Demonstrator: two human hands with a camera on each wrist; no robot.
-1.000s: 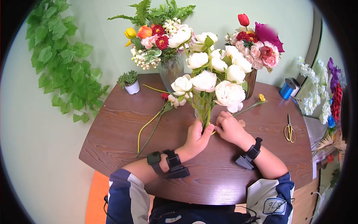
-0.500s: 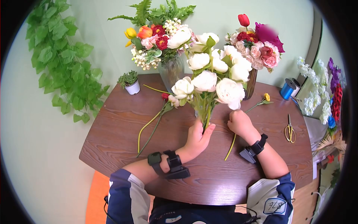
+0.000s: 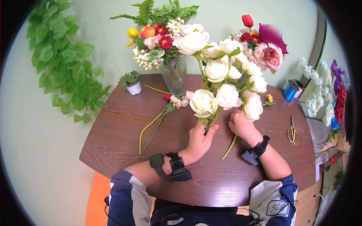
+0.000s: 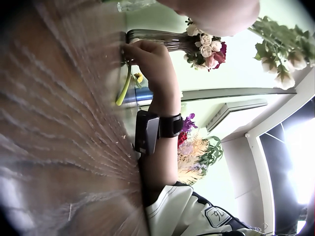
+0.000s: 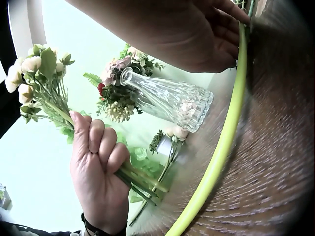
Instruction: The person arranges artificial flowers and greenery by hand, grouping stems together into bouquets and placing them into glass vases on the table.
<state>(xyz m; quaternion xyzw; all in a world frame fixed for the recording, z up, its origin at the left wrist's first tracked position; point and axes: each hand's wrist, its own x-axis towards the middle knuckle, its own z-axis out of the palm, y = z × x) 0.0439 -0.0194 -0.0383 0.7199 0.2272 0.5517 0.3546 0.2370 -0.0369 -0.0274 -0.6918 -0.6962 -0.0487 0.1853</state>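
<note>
My left hand (image 3: 201, 136) grips the stems of a bunch of white flowers (image 3: 226, 75), held upright over the brown table (image 3: 113, 128) and leaning right. In the right wrist view the left hand (image 5: 98, 157) has its fingers wrapped round those stems. My right hand (image 3: 238, 125) sits just right of the bunch and holds a long green stem (image 3: 229, 147) with a small yellow flower (image 3: 269, 98) at its far end. The left wrist view shows the right hand (image 4: 150, 56) curled round that stem (image 4: 124, 86).
A glass vase (image 3: 174, 73) and a dark vase (image 3: 253, 83), both full of mixed flowers, stand at the back. Loose stems with pink buds (image 3: 158, 120) lie left of my hands. A small potted plant (image 3: 132, 84), blue ribbon spool (image 3: 291, 89) and scissors (image 3: 292, 132) are also on the table.
My right hand has lifted the yellow flower's stem off the table and brought it close to the bunch. The white flower heads have swung to the right and turned.
</note>
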